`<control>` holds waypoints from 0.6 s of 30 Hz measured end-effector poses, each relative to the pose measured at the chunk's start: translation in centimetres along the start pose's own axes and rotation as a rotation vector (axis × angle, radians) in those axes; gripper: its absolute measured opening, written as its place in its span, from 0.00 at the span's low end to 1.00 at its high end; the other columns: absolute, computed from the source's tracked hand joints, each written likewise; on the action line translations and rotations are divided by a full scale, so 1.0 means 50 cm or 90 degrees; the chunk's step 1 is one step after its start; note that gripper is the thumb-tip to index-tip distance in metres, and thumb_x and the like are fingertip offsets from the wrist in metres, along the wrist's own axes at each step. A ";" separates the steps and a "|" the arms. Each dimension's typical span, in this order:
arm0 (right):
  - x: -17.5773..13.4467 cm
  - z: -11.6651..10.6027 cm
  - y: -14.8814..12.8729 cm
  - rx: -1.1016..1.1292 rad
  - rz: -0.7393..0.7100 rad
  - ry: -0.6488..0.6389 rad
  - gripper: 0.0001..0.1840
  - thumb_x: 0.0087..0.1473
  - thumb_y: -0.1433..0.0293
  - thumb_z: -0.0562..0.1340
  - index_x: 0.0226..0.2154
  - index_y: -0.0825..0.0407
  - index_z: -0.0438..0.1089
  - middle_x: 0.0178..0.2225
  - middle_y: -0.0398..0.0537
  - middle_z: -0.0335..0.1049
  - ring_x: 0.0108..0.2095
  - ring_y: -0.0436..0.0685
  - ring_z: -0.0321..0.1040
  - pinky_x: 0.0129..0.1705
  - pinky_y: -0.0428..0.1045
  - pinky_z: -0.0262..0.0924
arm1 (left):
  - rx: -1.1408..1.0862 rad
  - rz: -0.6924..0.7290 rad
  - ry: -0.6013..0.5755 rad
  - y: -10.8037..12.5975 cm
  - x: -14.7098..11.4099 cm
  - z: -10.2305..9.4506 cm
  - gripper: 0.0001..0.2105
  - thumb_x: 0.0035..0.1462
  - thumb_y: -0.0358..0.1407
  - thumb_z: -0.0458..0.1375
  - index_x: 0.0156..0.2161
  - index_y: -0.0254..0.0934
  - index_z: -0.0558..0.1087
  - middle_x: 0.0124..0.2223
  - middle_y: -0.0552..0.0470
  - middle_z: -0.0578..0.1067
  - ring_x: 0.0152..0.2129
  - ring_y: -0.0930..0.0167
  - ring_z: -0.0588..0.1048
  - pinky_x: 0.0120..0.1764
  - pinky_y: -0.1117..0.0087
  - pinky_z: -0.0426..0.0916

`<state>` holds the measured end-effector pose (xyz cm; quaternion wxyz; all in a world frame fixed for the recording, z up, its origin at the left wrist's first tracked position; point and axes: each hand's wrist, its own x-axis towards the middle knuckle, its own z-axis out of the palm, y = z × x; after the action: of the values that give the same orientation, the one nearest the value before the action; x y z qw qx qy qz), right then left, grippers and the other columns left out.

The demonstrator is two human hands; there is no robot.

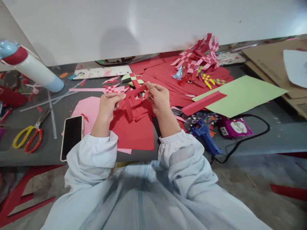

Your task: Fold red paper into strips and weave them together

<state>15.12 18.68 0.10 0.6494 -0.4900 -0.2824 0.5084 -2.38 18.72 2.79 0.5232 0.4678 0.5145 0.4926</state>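
So a lot of this is getting covered up. Fingertips are hiding both ends of the red strip [137, 91], so I can't tell how far it's running past them. A second strip [129, 108] is hanging down just by the left fingertips, and I can't make out whether it's joined on or just lying behind. The woven bits [115, 89] behind the left hand [105, 107] are getting partly blocked too, and the small clutter beside the blue glue gun [206, 139] is too jumbled to read. The bottle [35, 68] is leaning at the far left, and the cardboard [271, 60] is running out of view at the right edge.

As for the strip, it's stretching between the two hands, above the red paper pile on the counter [144, 156]. The left hand is pinching one end, thumb against fingers, and the right hand [160, 99] is pinching the other, sitting slightly farther from the body. The phone [72, 135] is lying left of the left forearm.
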 end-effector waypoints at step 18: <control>0.008 -0.004 0.006 -0.008 -0.026 0.007 0.14 0.42 0.58 0.73 0.25 0.51 0.76 0.13 0.31 0.52 0.17 0.43 0.46 0.20 0.44 0.42 | 0.018 -0.002 0.003 0.002 0.000 0.000 0.04 0.37 0.33 0.67 0.20 0.36 0.78 0.12 0.61 0.58 0.12 0.82 0.52 0.18 0.74 0.42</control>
<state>15.32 19.01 -0.29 0.6583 -0.4911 -0.2919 0.4901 -2.39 18.72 2.87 0.5162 0.4734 0.5233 0.4854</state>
